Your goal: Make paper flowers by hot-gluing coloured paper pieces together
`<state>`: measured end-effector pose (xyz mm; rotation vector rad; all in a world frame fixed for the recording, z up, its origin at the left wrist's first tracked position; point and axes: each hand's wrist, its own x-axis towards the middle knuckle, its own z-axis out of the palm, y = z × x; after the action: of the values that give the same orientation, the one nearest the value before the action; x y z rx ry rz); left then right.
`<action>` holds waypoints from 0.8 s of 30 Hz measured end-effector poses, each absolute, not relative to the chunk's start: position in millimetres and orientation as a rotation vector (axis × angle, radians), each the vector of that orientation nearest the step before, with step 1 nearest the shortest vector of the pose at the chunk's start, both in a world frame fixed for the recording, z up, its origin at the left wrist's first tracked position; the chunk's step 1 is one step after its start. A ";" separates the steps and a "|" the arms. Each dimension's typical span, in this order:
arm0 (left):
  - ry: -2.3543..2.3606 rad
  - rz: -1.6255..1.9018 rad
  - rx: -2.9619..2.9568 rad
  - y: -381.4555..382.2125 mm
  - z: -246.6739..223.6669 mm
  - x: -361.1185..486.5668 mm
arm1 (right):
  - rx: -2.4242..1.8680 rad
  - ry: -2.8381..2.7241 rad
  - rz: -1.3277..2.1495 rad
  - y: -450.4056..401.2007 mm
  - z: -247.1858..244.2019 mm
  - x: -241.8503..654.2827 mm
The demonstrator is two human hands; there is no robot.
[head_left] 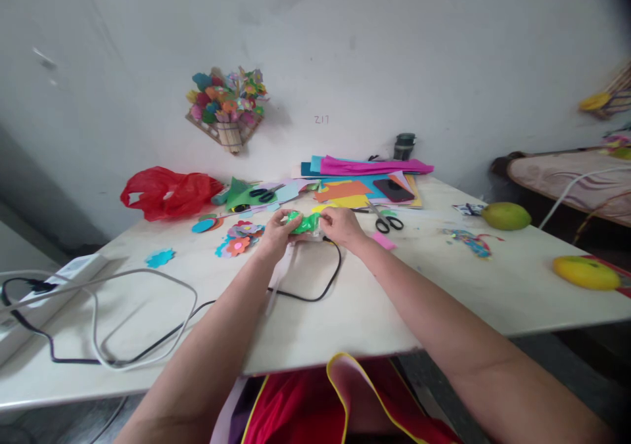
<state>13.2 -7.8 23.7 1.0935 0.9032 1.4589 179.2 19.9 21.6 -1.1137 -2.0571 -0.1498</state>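
Green packet (308, 222): where is it?
Held just above the white table (365, 319), around mid-table, between both hands.

Left hand (279, 234)?
Thumb and fingers pinch the left end of the packet.

Right hand (340, 226)?
Fingertips pinch the clear right end. Not spread.

Under the hands?
Partly hidden. Black cable (339, 270) curves out on the right and loops toward the near side. Pale strip (279, 280) runs from below the packet toward the near edge.

Right of the hands?
Scissors (383, 222), black handles, blades partly open. Pink paper piece (383, 241) just nearer than those. Farther right, small colourful packet (473, 243), green-yellow fruit (506, 216), yellow fruit (586, 272).

Left?
Flower cutouts (238, 245) in a loose pile near the left hand. Blue cutout (160, 258) on its own farther left. Paper discs (203, 225) behind, then red bag (170, 198).

Back?
Coloured sheets (345, 191), phone (393, 190) lying on them. Second scissors (266, 195) on papers to the left.

Near left corner?
Power strip (54, 293), white cable (194, 299) looped beside it.
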 end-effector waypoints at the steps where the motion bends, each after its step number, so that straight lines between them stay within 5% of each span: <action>1: 0.906 1.456 1.096 -8.0 23.6 13.9 | -1.121 -2.048 -0.170 19.1 22.2 178.8; 11: 0.903 1.461 1.060 -6.2 21.7 14.6 | -1.195 -1.863 -0.079 28.2 19.9 187.2; 18: 0.854 1.477 1.000 -5.3 21.6 10.1 | -1.097 -1.326 0.865 41.5 24.7 196.8; 24: 0.845 1.489 0.950 -5.0 22.2 9.4 | -0.907 -1.307 1.125 33.9 30.8 190.8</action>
<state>9.4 -5.0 22.2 0.9504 0.8446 1.4895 190.8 33.9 30.8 -0.9066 -1.3069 1.1254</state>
